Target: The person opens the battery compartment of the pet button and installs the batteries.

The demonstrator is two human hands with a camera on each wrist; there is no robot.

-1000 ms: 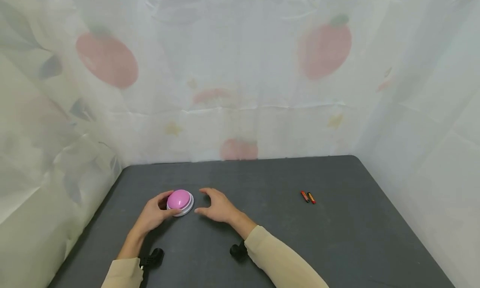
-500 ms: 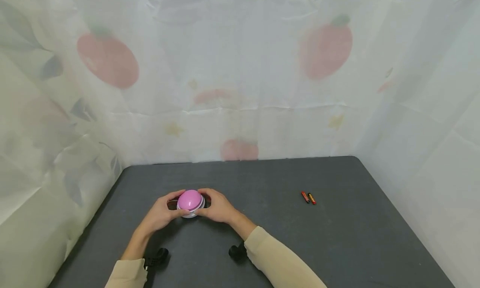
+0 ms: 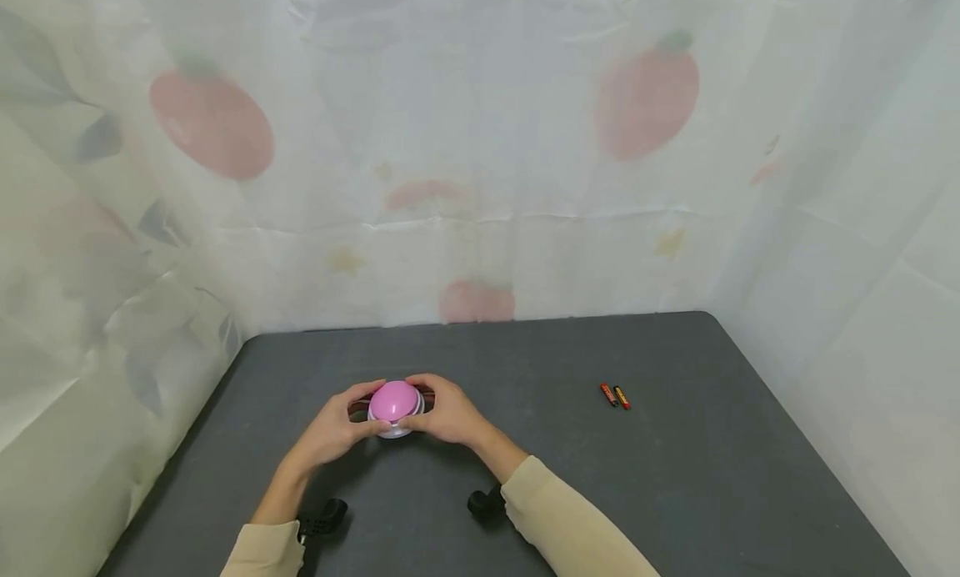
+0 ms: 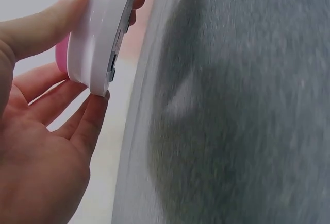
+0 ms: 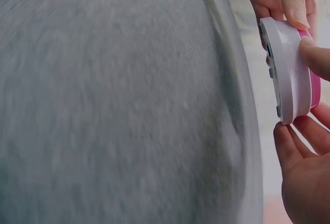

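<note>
Both hands, left hand [image 3: 335, 431] and right hand [image 3: 448, 417], pinch the pink button [image 3: 395, 402] by its white rim, lifted just above the counter [image 3: 675, 477]; with only fingertips gripping, it could slip and drop

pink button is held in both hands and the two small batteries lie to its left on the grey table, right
Not quite. Both hands do hold the pink button, but the two small batteries lie to its right on the grey table, as the head view shows.
</note>
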